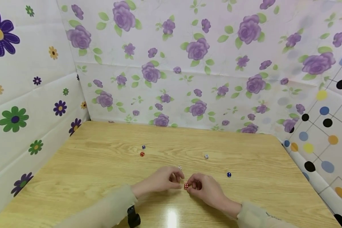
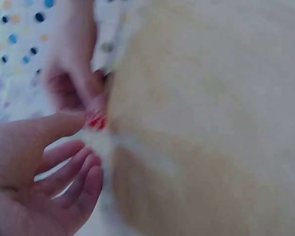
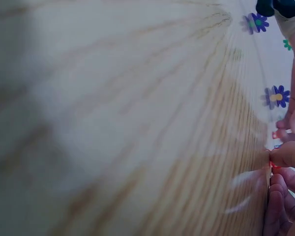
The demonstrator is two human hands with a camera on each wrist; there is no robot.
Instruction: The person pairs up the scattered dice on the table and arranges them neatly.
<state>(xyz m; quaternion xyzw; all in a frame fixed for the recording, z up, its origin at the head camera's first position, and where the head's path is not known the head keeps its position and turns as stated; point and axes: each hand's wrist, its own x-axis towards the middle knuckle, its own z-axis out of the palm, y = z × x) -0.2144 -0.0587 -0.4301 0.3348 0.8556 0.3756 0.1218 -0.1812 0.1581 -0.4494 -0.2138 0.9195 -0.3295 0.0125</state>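
Note:
A small red die (image 1: pixel 186 186) with white pips is at the front middle of the wooden table. My right hand (image 1: pixel 205 189) pinches it from the right between thumb and fingers. My left hand (image 1: pixel 167 180) is just left of the die, its fingers loosely bent with a gap between thumb and forefinger. In the left wrist view the left thumb reaches close to the red die (image 2: pixel 96 120); whether it touches is blurred. A white die (image 1: pixel 180 167) shows just beyond the left fingers. In the right wrist view, fingers largely hide the held die.
On the wooden table (image 1: pixel 108 164), a blue die (image 1: pixel 143 147) and a red die (image 1: pixel 142 154) lie back left. A white die (image 1: pixel 206 156) and a blue die (image 1: pixel 229 174) lie to the right. Flowered sheeting (image 1: pixel 148 72) closes off the back; patterned sheets line both sides.

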